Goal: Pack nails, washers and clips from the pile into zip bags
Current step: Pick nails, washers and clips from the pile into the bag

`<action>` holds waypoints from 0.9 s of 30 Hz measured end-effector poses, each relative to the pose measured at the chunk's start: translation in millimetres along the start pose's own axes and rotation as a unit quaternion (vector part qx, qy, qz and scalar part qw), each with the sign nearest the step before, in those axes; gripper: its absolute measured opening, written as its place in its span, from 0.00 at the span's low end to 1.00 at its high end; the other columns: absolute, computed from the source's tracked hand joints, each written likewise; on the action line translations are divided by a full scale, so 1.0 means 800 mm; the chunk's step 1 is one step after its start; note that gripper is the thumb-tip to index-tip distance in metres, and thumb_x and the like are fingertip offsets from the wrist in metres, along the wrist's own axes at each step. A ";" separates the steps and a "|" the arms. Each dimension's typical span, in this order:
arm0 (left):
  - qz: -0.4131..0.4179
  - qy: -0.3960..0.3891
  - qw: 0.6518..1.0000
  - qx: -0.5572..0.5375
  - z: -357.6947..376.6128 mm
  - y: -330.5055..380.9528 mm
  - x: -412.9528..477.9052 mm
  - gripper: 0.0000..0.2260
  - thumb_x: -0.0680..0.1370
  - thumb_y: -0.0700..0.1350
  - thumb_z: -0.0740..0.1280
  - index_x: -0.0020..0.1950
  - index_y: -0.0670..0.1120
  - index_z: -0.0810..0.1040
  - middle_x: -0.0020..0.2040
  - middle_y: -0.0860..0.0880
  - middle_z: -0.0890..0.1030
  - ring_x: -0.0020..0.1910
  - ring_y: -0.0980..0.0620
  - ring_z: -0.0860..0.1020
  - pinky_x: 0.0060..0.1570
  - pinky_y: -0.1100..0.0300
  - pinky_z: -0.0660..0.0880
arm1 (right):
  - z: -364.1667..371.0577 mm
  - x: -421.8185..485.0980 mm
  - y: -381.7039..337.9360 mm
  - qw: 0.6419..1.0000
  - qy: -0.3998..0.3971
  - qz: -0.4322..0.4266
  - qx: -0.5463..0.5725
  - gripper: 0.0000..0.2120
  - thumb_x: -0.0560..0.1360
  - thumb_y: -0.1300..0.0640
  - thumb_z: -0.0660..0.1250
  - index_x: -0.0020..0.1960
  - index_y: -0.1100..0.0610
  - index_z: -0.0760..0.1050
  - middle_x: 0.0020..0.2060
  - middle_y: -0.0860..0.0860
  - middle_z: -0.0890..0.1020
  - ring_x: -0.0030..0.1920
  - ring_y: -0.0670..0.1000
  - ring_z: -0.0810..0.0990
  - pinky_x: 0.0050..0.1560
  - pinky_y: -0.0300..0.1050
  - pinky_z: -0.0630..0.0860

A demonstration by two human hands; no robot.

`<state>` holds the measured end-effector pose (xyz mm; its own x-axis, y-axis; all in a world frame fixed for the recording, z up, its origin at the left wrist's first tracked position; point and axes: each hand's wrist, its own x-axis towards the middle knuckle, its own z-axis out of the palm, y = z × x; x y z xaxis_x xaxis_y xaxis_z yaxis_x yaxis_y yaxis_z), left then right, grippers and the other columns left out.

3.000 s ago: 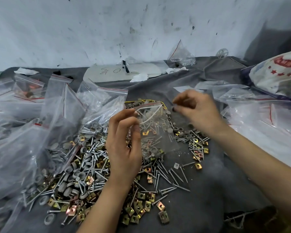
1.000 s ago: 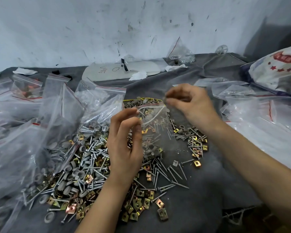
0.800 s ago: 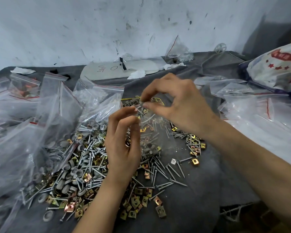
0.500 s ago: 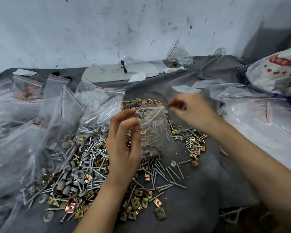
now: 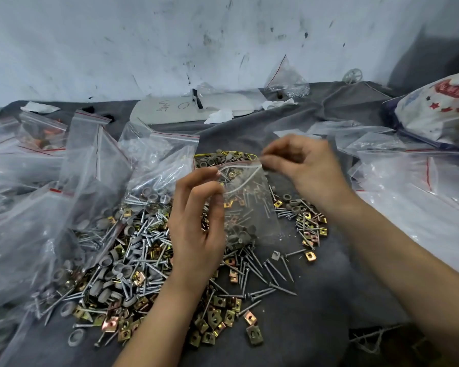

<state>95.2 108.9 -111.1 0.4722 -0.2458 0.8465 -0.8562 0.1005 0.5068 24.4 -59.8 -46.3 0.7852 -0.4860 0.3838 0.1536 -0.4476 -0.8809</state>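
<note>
A small clear zip bag (image 5: 249, 205) hangs upright over the pile, with grey washers, nails and a few clips at its bottom. My left hand (image 5: 196, 221) pinches the bag's left top corner between thumb and fingers. My right hand (image 5: 305, 165) pinches the bag's right top corner at the mouth. Below both hands lies the pile (image 5: 143, 260) of silver nails, grey washers and gold and copper clips, spread on the dark grey cloth (image 5: 302, 327).
Several filled and empty zip bags (image 5: 51, 207) crowd the left side, and more clear bags (image 5: 408, 194) lie on the right. A white printed sack (image 5: 440, 112) sits at the far right. A white board (image 5: 191, 108) and a small bag (image 5: 286, 78) stand by the wall.
My right hand went to the bag's mouth, drew back to the right, and now pinches the bag's right top corner. My left hand kept its hold on the bag throughout.
</note>
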 end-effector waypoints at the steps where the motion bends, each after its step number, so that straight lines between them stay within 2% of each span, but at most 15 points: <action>1: 0.003 -0.001 1.000 0.002 0.000 0.000 0.000 0.03 0.81 0.39 0.61 0.53 0.44 0.73 0.57 0.42 0.76 0.57 0.47 0.76 0.53 0.58 0.73 | 0.004 -0.003 -0.019 0.998 0.008 -0.040 0.055 0.07 0.71 0.67 0.72 0.43 0.56 0.79 0.37 0.48 0.84 0.40 0.47 0.84 0.47 0.39 0.80; 4: 0.013 -0.003 1.000 0.004 0.000 0.000 0.000 0.04 0.81 0.39 0.60 0.53 0.43 0.73 0.57 0.41 0.76 0.56 0.46 0.77 0.51 0.58 0.73 | 0.020 -0.014 -0.061 0.987 0.005 -0.130 0.098 0.06 0.71 0.68 0.71 0.44 0.59 0.79 0.37 0.50 0.84 0.40 0.48 0.83 0.48 0.41 0.80; 8: 0.021 0.007 1.000 0.009 0.001 0.001 -0.002 0.05 0.81 0.39 0.59 0.54 0.43 0.73 0.58 0.46 0.75 0.57 0.48 0.76 0.50 0.57 0.75 | 0.033 -0.018 -0.069 0.978 -0.051 -0.179 -0.097 0.04 0.72 0.62 0.72 0.46 0.61 0.81 0.42 0.50 0.83 0.45 0.43 0.81 0.51 0.38 0.76; 11: 0.002 0.021 1.000 -0.009 0.000 0.001 -0.001 0.04 0.81 0.40 0.60 0.54 0.45 0.73 0.58 0.49 0.74 0.59 0.53 0.75 0.53 0.57 0.75 | 0.026 -0.020 -0.058 0.971 -0.091 -0.164 -0.149 0.06 0.71 0.56 0.73 0.44 0.59 0.81 0.47 0.50 0.82 0.49 0.42 0.79 0.53 0.34 0.73; 13: -0.013 0.026 0.999 -0.023 -0.001 0.000 0.000 0.05 0.81 0.40 0.61 0.54 0.45 0.74 0.58 0.49 0.73 0.59 0.53 0.75 0.53 0.61 0.74 | 0.020 -0.020 -0.052 0.965 -0.108 -0.155 -0.181 0.07 0.71 0.55 0.73 0.44 0.58 0.81 0.46 0.51 0.82 0.46 0.43 0.79 0.50 0.33 0.73; 16: -0.064 0.029 0.996 -0.053 -0.002 -0.002 0.001 0.06 0.80 0.39 0.64 0.54 0.49 0.75 0.58 0.48 0.75 0.54 0.51 0.77 0.47 0.65 0.75 | 0.011 -0.022 -0.043 0.975 -0.102 -0.130 -0.147 0.05 0.70 0.60 0.74 0.45 0.57 0.81 0.39 0.48 0.83 0.41 0.43 0.81 0.46 0.34 0.76; 18: -0.117 0.034 0.989 -0.086 -0.002 -0.002 0.003 0.09 0.79 0.39 0.66 0.52 0.54 0.74 0.51 0.48 0.78 0.47 0.51 0.79 0.44 0.61 0.76 | 0.004 -0.023 -0.039 0.985 -0.088 -0.106 -0.103 0.09 0.70 0.62 0.74 0.48 0.53 0.80 0.38 0.46 0.83 0.41 0.41 0.81 0.45 0.31 0.75; 20: -0.150 0.043 0.981 -0.112 -0.001 -0.001 0.005 0.11 0.78 0.40 0.66 0.53 0.56 0.73 0.46 0.49 0.78 0.43 0.50 0.80 0.43 0.62 0.76 | -0.001 -0.024 -0.036 0.990 -0.083 -0.088 -0.075 0.14 0.70 0.64 0.73 0.51 0.49 0.78 0.37 0.49 0.83 0.41 0.41 0.82 0.46 0.31 0.75; 23: -0.163 0.051 0.974 -0.147 -0.001 0.001 0.005 0.12 0.78 0.40 0.66 0.55 0.56 0.73 0.43 0.41 0.79 0.42 0.48 0.80 0.44 0.65 0.75 | -0.004 -0.024 -0.033 0.991 -0.083 -0.083 -0.066 0.17 0.70 0.64 0.74 0.51 0.46 0.77 0.37 0.48 0.82 0.41 0.43 0.82 0.47 0.34 0.76; 27: -0.168 0.050 0.966 -0.188 -0.002 0.003 0.005 0.12 0.78 0.39 0.65 0.56 0.55 0.72 0.39 0.51 0.80 0.41 0.55 0.81 0.44 0.66 0.75 | -0.005 -0.026 -0.033 0.991 -0.083 -0.080 -0.072 0.17 0.70 0.64 0.74 0.51 0.46 0.77 0.37 0.47 0.82 0.41 0.43 0.82 0.49 0.37 0.77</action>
<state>95.4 109.7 -106.7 0.7450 -0.2325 0.6252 -0.5223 0.3798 0.7635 1.3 -40.7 -30.0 0.8473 -0.2745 0.4546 0.2075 -0.6168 -0.7593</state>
